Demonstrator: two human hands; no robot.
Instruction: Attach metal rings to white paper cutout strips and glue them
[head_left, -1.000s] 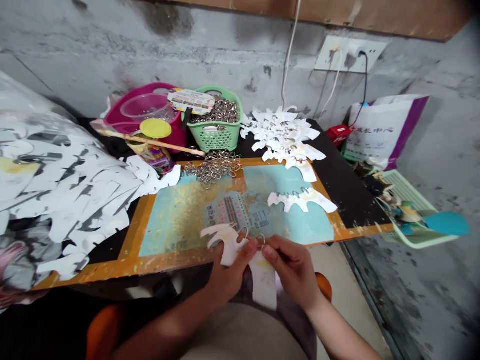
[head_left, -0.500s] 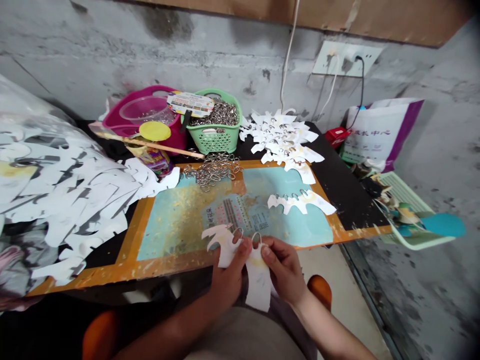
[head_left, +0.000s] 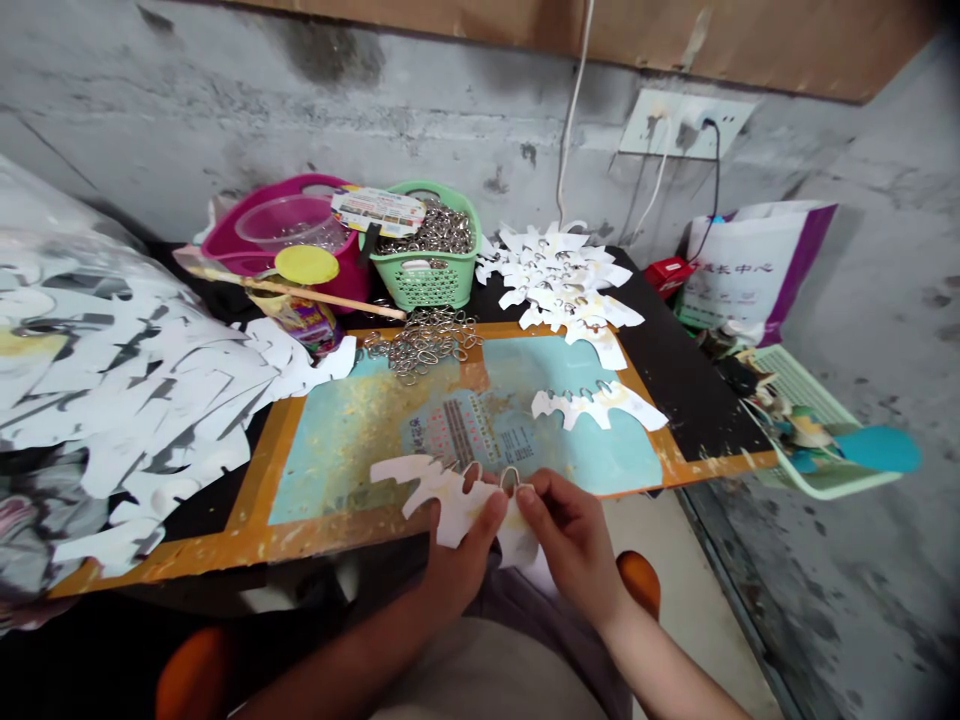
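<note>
Low in front of me, at the table's near edge, both hands pinch one white cut-out piece (head_left: 454, 510) with curved notches. My left hand (head_left: 469, 545) is closed on its middle, thumb on top. My right hand (head_left: 566, 535) is closed at its right end, beside a metal ring (head_left: 510, 478) standing up from the upper edge. More rings sit along that edge to the left. A similar white piece with rings (head_left: 600, 405) lies on the blue mat (head_left: 487, 360). Loose metal rings (head_left: 427, 345) are heaped at the mat's far edge.
A green basket (head_left: 424, 280) full of rings and a magenta basket (head_left: 341, 265) stand against the wall. White cut-outs fill a plastic bag (head_left: 135, 370) at left. Ringed pieces (head_left: 559, 270) are piled at the back. A pale green basket (head_left: 840, 420) sits at right.
The white piece has swung up from hanging down at the right to lying more level, its left end reaching further left. Both hands remain closed on it, close together.
</note>
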